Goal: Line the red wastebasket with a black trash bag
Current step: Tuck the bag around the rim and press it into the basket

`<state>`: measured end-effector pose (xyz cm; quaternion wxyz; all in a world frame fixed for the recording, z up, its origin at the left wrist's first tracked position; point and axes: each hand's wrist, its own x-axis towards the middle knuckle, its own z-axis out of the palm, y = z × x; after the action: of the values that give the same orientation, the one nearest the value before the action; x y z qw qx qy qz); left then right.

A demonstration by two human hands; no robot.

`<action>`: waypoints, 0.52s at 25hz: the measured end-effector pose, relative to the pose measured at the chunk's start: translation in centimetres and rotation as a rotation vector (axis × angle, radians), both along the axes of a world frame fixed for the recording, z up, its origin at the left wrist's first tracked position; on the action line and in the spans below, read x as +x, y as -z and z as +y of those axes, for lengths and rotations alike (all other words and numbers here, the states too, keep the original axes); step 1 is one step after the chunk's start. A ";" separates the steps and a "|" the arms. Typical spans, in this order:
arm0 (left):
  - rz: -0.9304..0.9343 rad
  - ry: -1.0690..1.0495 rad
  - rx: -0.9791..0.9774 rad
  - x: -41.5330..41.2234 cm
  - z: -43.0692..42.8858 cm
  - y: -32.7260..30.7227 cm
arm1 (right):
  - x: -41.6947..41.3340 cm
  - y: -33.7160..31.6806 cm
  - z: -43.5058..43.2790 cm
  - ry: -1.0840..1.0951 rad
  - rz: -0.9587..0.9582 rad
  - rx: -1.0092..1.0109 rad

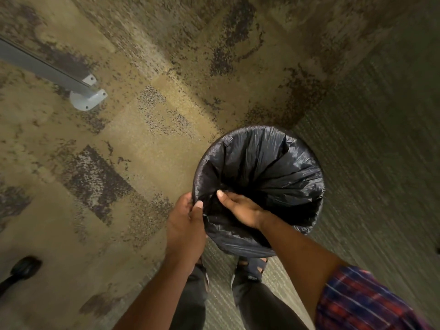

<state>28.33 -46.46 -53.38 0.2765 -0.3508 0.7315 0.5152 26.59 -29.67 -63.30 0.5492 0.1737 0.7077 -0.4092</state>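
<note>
A black trash bag is spread inside a round wastebasket standing on the carpet, its edge folded over the rim all the way round. The bag hides the basket itself, so no red shows. My left hand pinches the bag's edge at the near-left rim, thumb on top. My right hand reaches inside the opening, fingers pressed against the plastic near the left wall, thumb raised.
A patterned carpet covers the floor, with a ribbed grey-green strip on the right. A grey metal leg with a bolted foot plate stands at upper left. A black chair caster sits at lower left. My feet are just behind the basket.
</note>
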 end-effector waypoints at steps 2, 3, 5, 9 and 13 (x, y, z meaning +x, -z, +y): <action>0.010 -0.001 -0.040 -0.1 0.2 -0.1 | -2.1 0.3 1.4 0.115 0.009 0.052; 0.015 0.005 -0.063 -0.1 0.2 -0.1 | -3.3 0.7 2.2 0.174 -0.002 0.079; 0.018 0.027 -0.079 0.0 0.1 0.2 | -5.5 2.1 3.6 0.246 -0.020 0.133; 0.017 0.055 -0.068 0.3 -0.4 0.6 | -6.7 5.2 5.3 0.211 0.006 0.175; 0.014 0.056 -0.070 0.5 -0.8 1.3 | -4.5 4.4 4.2 -0.112 0.278 0.322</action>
<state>28.86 -47.27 -54.63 0.2733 -0.3359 0.7606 0.4837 22.12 -25.46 -67.74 0.4332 0.1613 0.8414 -0.2799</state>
